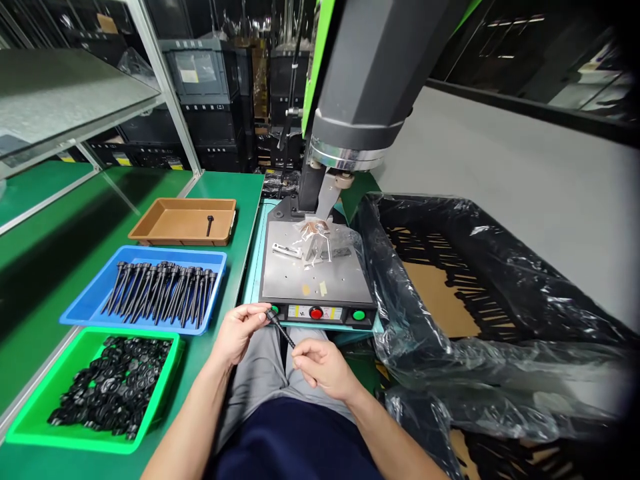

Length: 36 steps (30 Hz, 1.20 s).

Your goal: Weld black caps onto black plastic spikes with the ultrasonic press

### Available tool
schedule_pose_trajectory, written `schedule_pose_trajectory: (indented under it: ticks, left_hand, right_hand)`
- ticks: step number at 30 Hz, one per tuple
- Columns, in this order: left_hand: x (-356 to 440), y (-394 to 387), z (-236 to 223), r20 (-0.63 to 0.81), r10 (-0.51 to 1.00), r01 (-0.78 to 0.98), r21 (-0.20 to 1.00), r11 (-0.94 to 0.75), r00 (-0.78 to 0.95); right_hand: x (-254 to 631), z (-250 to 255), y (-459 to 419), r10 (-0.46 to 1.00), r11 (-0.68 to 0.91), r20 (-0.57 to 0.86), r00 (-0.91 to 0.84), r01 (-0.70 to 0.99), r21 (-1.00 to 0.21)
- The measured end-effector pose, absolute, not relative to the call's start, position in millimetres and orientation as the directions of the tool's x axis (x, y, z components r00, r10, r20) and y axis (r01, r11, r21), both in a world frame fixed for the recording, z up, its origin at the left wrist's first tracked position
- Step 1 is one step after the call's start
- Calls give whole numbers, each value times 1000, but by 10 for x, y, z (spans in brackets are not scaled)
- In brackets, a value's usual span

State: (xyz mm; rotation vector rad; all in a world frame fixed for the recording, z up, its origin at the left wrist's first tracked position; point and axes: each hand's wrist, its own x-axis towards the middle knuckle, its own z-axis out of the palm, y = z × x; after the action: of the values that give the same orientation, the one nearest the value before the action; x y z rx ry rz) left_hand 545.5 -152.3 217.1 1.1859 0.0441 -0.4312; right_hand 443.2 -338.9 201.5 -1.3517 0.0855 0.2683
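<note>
Both hands hold one thin black pin [281, 329] over my lap, in front of the press. My left hand [242, 329] pinches its wider head end, fingers closed. My right hand [323, 365] pinches the narrow tip end, fingers curled. Just beyond the pin is the control strip with a red button [315, 313] and a green button [359, 315].
A blue tray [95, 300] holds several black pins in a row. A green tray [37, 413] holds many small black rings. A brown tray [165, 230] holds one pin. The press plate [300, 277] lies under a grey machine head [360, 100]. A black plastic-lined crate [450, 280] stands at right.
</note>
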Motion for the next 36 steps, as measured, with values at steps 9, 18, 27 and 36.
schedule_pose_trajectory:
  ticks: [9,18,27,36]
  left_hand:
    - [5483,-1587,2195,-368,-316,471,801,369,874]
    - [5485,-1603,2186,-389,-353,514,758,402,851]
    - [5442,-1674,2110,-297,-306,397,847,353,905]
    - [5390,-1793,2072,-142,-271,188,971,150,952]
  right_hand:
    - [4396,1909,-3367,91,25,-116,989,-118,-993]
    - [4387,1786,-3316,150,482,-256,955,-297,-825]
    - [4389,1718,-3283,97,417,-210,973,-231,-879]
    - [4372,1608,-3293,82,335,-191,978,-208,-919]
